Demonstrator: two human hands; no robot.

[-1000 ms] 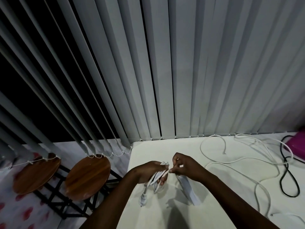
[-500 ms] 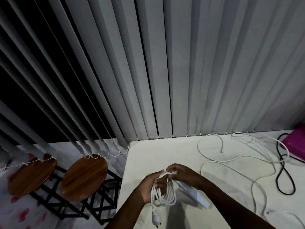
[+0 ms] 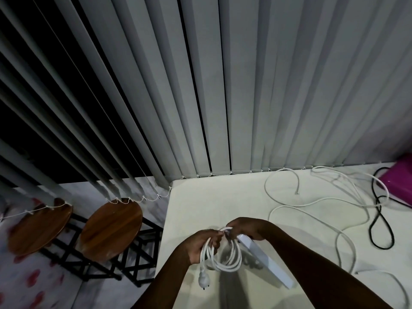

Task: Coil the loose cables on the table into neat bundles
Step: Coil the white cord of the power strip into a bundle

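Note:
My left hand [image 3: 201,244] grips the top of a coiled white power cord [image 3: 231,260] above the near left part of the white table [image 3: 200,204]. Several loops hang below it, and the white plug [image 3: 204,281] dangles at the bottom. My right hand [image 3: 245,228] pinches the cord at the top of the coil, right against my left hand. A white power strip [image 3: 265,262] slants down to the right from under my right hand. A long loose white cable [image 3: 312,201] sprawls over the right half of the table. A black cable [image 3: 381,221] loops at the far right.
A magenta box [image 3: 399,181] sits at the table's right edge. Two round wooden stools [image 3: 111,228] on black frames stand on the floor left of the table. Grey vertical blinds [image 3: 223,85] hang right behind the table's far edge.
The cord has gone from a tight bunch between my hands to wider hanging loops with the plug dangling lower. My hands have moved closer together, and the view has shifted a little left.

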